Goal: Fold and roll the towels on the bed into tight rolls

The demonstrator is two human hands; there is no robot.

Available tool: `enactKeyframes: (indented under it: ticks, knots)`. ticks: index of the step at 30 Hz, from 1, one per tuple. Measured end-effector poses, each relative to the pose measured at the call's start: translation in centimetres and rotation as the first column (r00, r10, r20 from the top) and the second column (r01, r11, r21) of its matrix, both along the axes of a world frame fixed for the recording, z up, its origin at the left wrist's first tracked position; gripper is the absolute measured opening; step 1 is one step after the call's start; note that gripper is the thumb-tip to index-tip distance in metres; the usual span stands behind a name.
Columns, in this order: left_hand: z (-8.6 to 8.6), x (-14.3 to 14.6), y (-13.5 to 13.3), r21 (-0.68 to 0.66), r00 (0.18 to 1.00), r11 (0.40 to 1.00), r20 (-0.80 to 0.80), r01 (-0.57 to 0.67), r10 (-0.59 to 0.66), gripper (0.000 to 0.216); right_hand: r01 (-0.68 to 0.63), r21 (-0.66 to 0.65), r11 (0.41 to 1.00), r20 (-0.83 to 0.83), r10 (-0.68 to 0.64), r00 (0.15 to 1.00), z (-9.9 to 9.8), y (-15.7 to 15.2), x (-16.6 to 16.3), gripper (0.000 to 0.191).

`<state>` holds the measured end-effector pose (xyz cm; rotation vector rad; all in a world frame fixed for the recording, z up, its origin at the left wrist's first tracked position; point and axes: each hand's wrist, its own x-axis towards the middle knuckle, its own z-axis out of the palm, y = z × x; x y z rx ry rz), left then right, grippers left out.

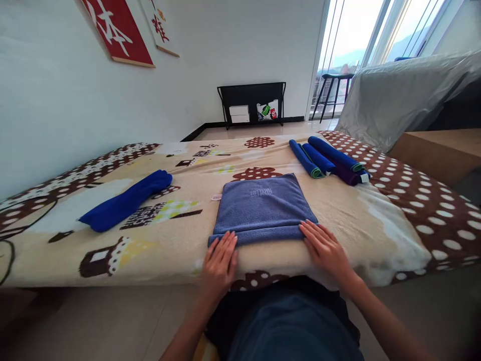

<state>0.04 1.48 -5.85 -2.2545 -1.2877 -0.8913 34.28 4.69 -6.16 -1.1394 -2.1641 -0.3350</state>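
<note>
A folded grey-blue towel (pixel 263 205) lies flat on the patterned blanket (pixel 180 250) in front of me. My left hand (pixel 220 263) rests flat and open at the towel's near left corner, fingertips touching its edge. My right hand (pixel 325 248) lies flat and open at the near right corner, fingers touching the towel's edge. Neither hand grips anything.
A loose bright blue towel (pixel 126 201) lies to the left. Several rolled towels (pixel 328 159) sit at the far right. A covered sofa (pixel 398 95) stands to the right, a black rack (pixel 252 103) by the far wall, and a stool (pixel 334 90) near the window.
</note>
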Motion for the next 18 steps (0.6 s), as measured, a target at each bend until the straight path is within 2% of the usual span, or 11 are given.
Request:
enactKeyframes:
  ticks: [2,4,6,10,12,14,18]
  knots:
    - [-0.1,-1.5,-0.7,0.032,0.998,0.998,0.027,-0.056,0.055,0.049,0.051,-0.006,0.999,0.021,-0.051,0.998,-0.1,-0.2,1.6,0.045]
    - [0.1,-1.2,-1.1,0.053,0.995,0.994,0.038,-0.097,0.095,0.046,0.087,0.005,0.996,0.017,-0.087,0.996,0.3,-0.5,1.4,0.043]
    - [0.7,0.6,-1.0,0.049,0.996,0.995,0.021,-0.084,0.083,0.044,0.082,0.026,0.996,-0.010,-0.082,0.997,1.0,-0.7,-0.5,0.041]
    - [2.3,5.5,0.7,-0.054,0.994,0.995,-0.071,0.085,-0.089,0.045,-0.114,-0.030,0.993,0.011,0.114,0.993,2.6,-0.6,-6.1,0.039]
    - [2.7,6.5,1.6,-0.112,0.993,0.991,-0.084,0.079,-0.088,0.045,-0.142,-0.082,0.986,0.008,0.143,0.990,3.0,-0.3,-7.7,0.039]
    - [2.6,5.6,2.2,-0.147,0.998,0.989,-0.065,0.014,-0.024,0.043,-0.098,-0.124,0.987,-0.012,0.097,0.995,3.0,0.3,-7.4,0.039]
    - [1.7,0.8,1.9,-0.133,0.990,0.981,-0.008,-0.141,0.141,0.041,0.050,-0.140,0.989,-0.021,-0.054,0.998,2.2,1.0,-3.0,0.041]
